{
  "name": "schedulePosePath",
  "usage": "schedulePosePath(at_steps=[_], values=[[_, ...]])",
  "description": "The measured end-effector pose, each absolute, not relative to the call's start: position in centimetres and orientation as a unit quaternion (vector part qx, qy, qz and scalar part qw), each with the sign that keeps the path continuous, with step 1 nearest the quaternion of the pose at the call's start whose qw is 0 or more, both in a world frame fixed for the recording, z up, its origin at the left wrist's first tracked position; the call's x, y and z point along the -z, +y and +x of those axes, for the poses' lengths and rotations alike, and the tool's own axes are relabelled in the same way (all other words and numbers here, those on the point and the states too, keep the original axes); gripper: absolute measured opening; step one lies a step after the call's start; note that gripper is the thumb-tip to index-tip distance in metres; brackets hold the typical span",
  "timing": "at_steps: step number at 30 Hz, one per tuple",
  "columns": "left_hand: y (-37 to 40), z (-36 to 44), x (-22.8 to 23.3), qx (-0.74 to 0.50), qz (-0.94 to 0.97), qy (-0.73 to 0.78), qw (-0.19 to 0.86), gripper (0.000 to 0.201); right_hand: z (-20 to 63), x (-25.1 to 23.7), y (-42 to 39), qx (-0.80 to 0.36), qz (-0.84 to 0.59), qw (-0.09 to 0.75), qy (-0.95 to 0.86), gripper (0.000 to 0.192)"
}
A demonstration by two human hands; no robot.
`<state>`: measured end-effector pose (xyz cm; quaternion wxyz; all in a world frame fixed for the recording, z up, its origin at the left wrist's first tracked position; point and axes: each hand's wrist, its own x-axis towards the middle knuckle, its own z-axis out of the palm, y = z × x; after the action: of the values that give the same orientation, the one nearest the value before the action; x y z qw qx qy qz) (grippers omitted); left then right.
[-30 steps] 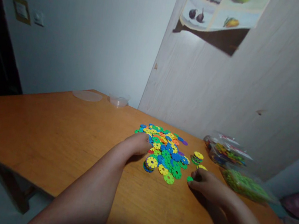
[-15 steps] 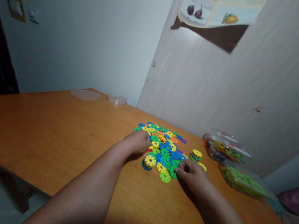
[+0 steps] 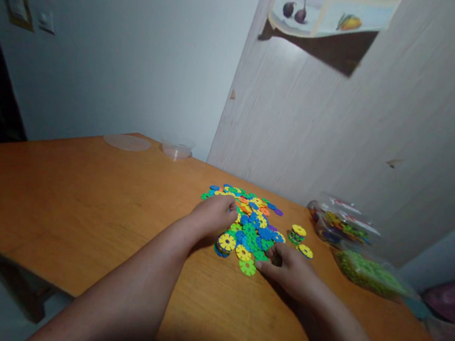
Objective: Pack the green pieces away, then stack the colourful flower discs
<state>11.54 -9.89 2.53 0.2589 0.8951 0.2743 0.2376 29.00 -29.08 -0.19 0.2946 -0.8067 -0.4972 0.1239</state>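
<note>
A heap of small flat plastic discs (image 3: pixel 252 220) in blue, green, yellow and orange lies on the orange wooden table (image 3: pixel 78 194). My left hand (image 3: pixel 214 217) rests on the heap's left side, fingers curled over the discs. My right hand (image 3: pixel 287 268) is at the heap's near right edge, fingertips pinching at green discs there; whether it holds one is hidden. A short stack topped by a yellow disc (image 3: pixel 225 244) stands between my hands. Another small stack (image 3: pixel 297 233) stands right of the heap.
Two clear bags lie at the right: one with mixed discs (image 3: pixel 341 224), one with green pieces (image 3: pixel 370 271). A clear bowl (image 3: pixel 176 149) and a flat lid (image 3: pixel 127 142) sit at the far edge. The wall stands close behind the heap.
My right hand moved left from the bare table by a lone green disc to the heap's right edge. My left hand shifted slightly further onto the heap.
</note>
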Motion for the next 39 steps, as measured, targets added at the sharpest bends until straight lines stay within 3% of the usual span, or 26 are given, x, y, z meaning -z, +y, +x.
schedulePosePath(at_steps=[3,5,12,18,25,30,39], values=[[-10.8,11.5,-3.2,-0.25,0.894,0.26,0.266,0.015,28.5,0.4,-28.6,-0.124,-0.81,0.246,-0.518,0.031],[-11.4,11.6,-3.5,-0.264,0.893,0.247,0.27,0.017,28.8,0.7,-28.5,-0.139,-0.803,0.26,-0.519,0.03],[-14.0,11.3,-4.6,-0.31,0.895,0.183,0.262,0.017,33.1,0.6,-29.4,-0.155,-0.778,0.457,-0.402,0.033],[-15.5,11.0,-5.1,-0.268,0.914,0.15,0.264,0.016,34.9,1.3,-30.0,-0.172,-0.807,0.413,-0.384,0.031],[-14.1,11.3,-4.2,-0.345,0.893,0.16,0.242,0.014,34.9,2.2,-29.5,-0.158,-0.827,0.361,-0.4,0.028],[-13.2,11.4,-3.7,-0.37,0.881,0.178,0.234,0.015,34.0,1.7,-29.2,-0.115,-0.848,0.273,-0.44,0.029],[-12.2,11.7,-3.0,-0.386,0.866,0.191,0.254,0.016,33.3,1.3,-29.0,-0.076,-0.851,0.218,-0.472,0.025]])
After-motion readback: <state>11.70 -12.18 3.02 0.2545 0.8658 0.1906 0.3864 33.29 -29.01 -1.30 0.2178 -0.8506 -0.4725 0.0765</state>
